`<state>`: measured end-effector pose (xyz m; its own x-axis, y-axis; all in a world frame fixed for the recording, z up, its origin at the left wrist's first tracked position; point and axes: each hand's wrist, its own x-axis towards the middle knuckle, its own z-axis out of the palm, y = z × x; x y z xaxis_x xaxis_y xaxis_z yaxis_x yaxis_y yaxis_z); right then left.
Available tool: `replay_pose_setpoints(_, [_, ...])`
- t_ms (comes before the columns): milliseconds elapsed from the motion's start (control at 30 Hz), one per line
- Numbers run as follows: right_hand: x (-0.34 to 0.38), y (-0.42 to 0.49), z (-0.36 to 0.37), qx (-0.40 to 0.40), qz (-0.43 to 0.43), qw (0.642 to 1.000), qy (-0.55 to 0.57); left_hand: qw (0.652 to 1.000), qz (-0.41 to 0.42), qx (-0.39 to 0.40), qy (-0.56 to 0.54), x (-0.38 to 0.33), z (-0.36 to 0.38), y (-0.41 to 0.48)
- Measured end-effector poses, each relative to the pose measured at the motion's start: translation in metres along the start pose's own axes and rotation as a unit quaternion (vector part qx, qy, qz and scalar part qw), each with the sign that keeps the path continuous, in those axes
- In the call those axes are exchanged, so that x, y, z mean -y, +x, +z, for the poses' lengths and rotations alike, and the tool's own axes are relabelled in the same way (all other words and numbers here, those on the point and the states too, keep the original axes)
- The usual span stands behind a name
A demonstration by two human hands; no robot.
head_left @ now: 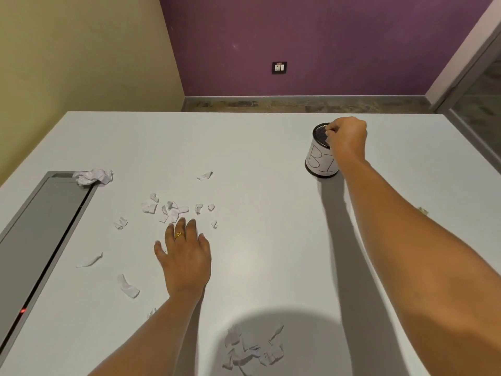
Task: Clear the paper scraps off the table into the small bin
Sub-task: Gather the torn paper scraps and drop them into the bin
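White table (257, 158) is dotted with paper scraps (169, 210). Left hand (187, 256) is laid flat. Right hand (348, 138) is bunched over the small bin (317, 161); whether paper is held cannot be told. Fingers should be opened right above it.

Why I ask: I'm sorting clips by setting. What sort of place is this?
Probably an office or meeting room: a large white table with a grey cable hatch set into it, a socket on the bare purple wall, and what looks like a glass partition at right.

Single head-worn wide-angle view, looking forward and down, close over table (260, 158)
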<state>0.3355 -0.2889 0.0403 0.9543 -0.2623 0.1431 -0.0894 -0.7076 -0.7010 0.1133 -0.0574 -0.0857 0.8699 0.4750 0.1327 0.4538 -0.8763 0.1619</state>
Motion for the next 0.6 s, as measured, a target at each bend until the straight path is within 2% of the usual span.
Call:
replay_pose_setpoints(133, [-0.002, 0.003, 0.0, 0.031, -0.022, 0.999, -0.013, 1.0, 0.001, -0.002, -0.001, 0.001, 0.0, 0.0])
replay_pose_setpoints(400, [0.007, -0.012, 0.011, -0.014, -0.105, 0.994, 0.002, 1.0, 0.001, -0.01, -0.009, 0.0, 0.001, 0.0])
replay_pose_setpoints(500, [0.019, -0.03, 0.036, 0.028, -0.156, 0.987, 0.015, 1.0, 0.0, -0.011, -0.011, 0.0, 0.001, 0.0])
replay_pose_setpoints(600, [0.032, -0.06, 0.069, 0.126, -0.198, 0.972, 0.022, 1.0, 0.003, -0.014, -0.004, 0.001, 0.002, 0.0])
